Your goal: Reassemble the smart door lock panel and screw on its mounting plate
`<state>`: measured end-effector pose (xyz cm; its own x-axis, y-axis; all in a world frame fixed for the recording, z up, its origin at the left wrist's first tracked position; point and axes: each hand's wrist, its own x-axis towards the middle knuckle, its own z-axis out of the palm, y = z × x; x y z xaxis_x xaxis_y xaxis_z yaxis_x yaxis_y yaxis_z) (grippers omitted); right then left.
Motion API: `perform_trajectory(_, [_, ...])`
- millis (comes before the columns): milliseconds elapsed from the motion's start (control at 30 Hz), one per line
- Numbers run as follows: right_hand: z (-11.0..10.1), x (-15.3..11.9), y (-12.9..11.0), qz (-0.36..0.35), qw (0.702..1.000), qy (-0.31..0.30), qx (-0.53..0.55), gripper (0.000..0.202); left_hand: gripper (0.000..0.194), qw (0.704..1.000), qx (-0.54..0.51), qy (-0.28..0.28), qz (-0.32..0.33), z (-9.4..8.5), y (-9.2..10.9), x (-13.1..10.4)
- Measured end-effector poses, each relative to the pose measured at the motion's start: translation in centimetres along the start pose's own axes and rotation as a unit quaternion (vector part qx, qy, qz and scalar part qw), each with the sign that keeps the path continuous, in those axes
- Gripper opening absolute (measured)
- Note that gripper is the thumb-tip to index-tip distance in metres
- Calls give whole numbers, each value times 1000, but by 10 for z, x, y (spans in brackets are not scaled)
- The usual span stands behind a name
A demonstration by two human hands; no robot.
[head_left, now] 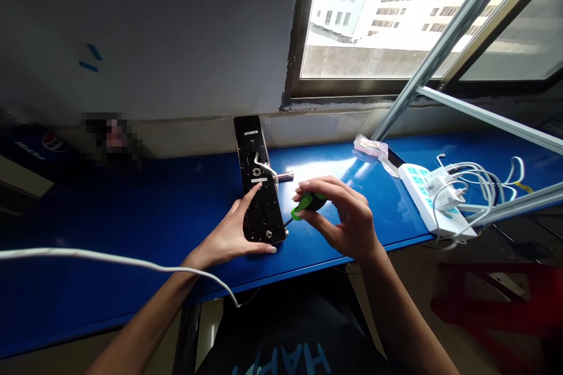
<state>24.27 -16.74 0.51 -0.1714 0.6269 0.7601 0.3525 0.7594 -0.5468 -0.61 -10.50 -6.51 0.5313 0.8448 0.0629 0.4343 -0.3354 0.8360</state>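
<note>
A long black panel [265,211] lies on the blue table, with small metal fittings, paper labels and a white cable [265,169] on its upper face. My left hand [231,233] grips its near end: the thumb is along the near edge and a finger rests on the face. In my right hand [345,214] is a green and black screwdriver [309,204], held by its handle in the fingers. Its shaft points down and left, with the tip at the panel's right edge near the corner. A short dark cylindrical piece [285,176] sits beside the panel.
On the right of the blue table [189,187] stands a white power strip [433,205] with chargers and tangled cables. A pink and white packet [370,146] lies by the wall. A metal frame [444,41] rises before the window. A white cable [109,259] crosses above my left forearm.
</note>
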Motion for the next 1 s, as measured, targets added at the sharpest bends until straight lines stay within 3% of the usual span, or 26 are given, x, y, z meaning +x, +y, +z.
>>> perform_trajectory(67, [2, -2, 1, 8, 1000, -3, 18, 54, 137, 999, 28, 8, -14, 6, -2, -2])
perform_trajectory(233, [4, -4, 0, -15, 1000, -14, 8, 56, 123, 999, 31, 34, -21, 14, -4, -1])
perform_trajectory(633, [2, 0, -8, -19, 998, -53, 19, 68, 111, 999, -32, 10, -25, 8, -1, 5])
perform_trajectory(800, [2, 3, -4, -47, 998, -50, -17, 57, 113, 999, -38, 12, -32, 7, -1, 7])
perform_trajectory(1000, [4, 3, -5, -26, 999, -34, -13, 55, 112, 998, -40, 14, -39, 7, -1, 9])
